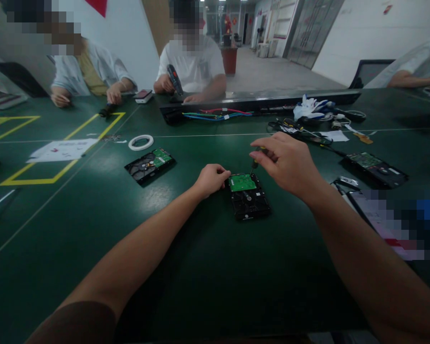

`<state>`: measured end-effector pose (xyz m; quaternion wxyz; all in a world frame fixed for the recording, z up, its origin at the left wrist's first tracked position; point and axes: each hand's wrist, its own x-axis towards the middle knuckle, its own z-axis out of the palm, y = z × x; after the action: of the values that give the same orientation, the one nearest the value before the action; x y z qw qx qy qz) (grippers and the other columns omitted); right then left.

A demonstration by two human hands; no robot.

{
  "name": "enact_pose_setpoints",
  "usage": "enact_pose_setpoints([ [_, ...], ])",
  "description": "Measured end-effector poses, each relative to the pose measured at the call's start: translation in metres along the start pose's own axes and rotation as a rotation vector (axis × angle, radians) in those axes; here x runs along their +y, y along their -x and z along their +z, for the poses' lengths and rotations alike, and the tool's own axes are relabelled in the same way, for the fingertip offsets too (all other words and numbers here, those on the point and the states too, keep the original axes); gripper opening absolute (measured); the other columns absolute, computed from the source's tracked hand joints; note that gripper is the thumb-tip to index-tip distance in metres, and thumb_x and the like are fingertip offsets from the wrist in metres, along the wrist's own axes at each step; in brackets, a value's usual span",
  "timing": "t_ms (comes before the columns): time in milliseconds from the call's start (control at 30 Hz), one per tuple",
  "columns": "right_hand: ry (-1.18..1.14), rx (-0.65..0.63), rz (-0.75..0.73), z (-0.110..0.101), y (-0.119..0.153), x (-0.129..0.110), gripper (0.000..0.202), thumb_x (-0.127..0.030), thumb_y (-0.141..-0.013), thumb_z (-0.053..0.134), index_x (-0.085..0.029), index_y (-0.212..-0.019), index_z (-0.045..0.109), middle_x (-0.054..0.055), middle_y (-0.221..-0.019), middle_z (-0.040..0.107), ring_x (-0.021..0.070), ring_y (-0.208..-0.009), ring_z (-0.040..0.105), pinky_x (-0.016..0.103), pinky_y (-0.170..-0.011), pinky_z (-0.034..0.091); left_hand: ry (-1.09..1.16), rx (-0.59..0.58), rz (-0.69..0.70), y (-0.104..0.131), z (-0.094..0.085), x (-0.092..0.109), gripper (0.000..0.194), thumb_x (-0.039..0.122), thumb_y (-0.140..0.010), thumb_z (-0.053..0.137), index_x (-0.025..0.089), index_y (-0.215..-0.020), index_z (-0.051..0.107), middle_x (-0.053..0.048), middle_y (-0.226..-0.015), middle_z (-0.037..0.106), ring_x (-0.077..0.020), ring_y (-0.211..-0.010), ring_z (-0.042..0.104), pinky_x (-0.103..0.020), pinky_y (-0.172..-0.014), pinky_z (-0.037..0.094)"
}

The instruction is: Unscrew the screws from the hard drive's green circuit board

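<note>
A black hard drive [249,203] with a green circuit board lies flat on the green table in front of me. My left hand [212,180] is closed at its upper left edge, thumb and fingers pinching the corner. Above the far right corner, my right hand [288,160] grips a small screwdriver [254,165] by its yellow-and-black handle. The screwdriver stands nearly upright, its tip at the board's right end; whether it sits in a screw is too small to tell.
A second hard drive [150,166] lies to the left, near a white tape roll [141,142]. A third drive [376,168] rests at the right. White gloves [310,109] and cables lie behind it. Across the table, a person holds a power screwdriver [174,79] beside a long black housing.
</note>
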<state>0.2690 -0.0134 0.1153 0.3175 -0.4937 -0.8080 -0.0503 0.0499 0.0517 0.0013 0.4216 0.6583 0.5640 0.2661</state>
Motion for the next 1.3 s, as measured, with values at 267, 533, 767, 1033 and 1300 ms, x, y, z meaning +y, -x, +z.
enact_pose_setpoints([
  [267, 0.024, 0.003, -0.002, 0.0003, -0.0004, 0.0006, 0.025, -0.031, -0.1, 0.063, -0.02, -0.116, 0.077, 0.011, -0.1, 0.072, 0.0245, -0.084, 0.064, 0.039, -0.077, 0.049, 0.058, -0.003, 0.0, 0.0008, 0.0014, 0.0015, 0.016, 0.027, -0.103, 0.066, 0.015, -0.093, 0.072, 0.002, -0.058, 0.062, -0.0075, -0.041, 0.047, -0.023, -0.045, 0.031],
  [533, 0.001, -0.019, -0.007, -0.0021, -0.0005, -0.0002, 0.024, -0.03, -0.099, 0.061, -0.021, -0.116, 0.076, 0.012, -0.105, 0.074, 0.0262, -0.087, 0.066, 0.042, -0.081, 0.05, 0.069, 0.007, 0.017, 0.0022, 0.0011, 0.0001, 0.016, 0.028, -0.102, 0.067, 0.017, -0.091, 0.071, 0.004, -0.057, 0.06, -0.0072, -0.04, 0.047, -0.021, -0.043, 0.03],
  [767, -0.014, -0.011, -0.007, -0.0001, -0.0006, 0.0012, 0.023, -0.031, -0.1, 0.06, -0.023, -0.116, 0.076, 0.01, -0.103, 0.074, 0.0261, -0.089, 0.065, 0.041, -0.081, 0.049, 0.063, 0.013, 0.013, 0.0026, 0.0014, 0.0003, 0.015, 0.029, -0.101, 0.068, 0.016, -0.093, 0.072, 0.003, -0.057, 0.061, -0.0077, -0.041, 0.047, -0.021, -0.044, 0.031],
  [1033, -0.008, -0.029, 0.001, -0.0016, -0.0007, 0.0003, 0.024, -0.033, -0.101, 0.059, -0.025, -0.117, 0.075, 0.01, -0.106, 0.074, 0.0274, -0.092, 0.066, 0.044, -0.084, 0.049, 0.066, 0.011, -0.007, 0.004, 0.0012, 0.0032, 0.017, 0.03, -0.102, 0.07, 0.015, -0.094, 0.073, 0.003, -0.058, 0.061, -0.0071, -0.042, 0.047, -0.022, -0.045, 0.03],
  [1300, -0.007, -0.027, 0.004, -0.0025, -0.001, -0.0027, 0.023, -0.03, -0.1, 0.06, -0.024, -0.116, 0.076, 0.011, -0.106, 0.074, 0.0275, -0.093, 0.067, 0.043, -0.085, 0.049, 0.076, 0.01, -0.013, 0.004, 0.0015, 0.0043, 0.017, 0.028, -0.103, 0.068, 0.015, -0.094, 0.073, 0.002, -0.058, 0.061, -0.0073, -0.042, 0.046, -0.023, -0.045, 0.03],
])
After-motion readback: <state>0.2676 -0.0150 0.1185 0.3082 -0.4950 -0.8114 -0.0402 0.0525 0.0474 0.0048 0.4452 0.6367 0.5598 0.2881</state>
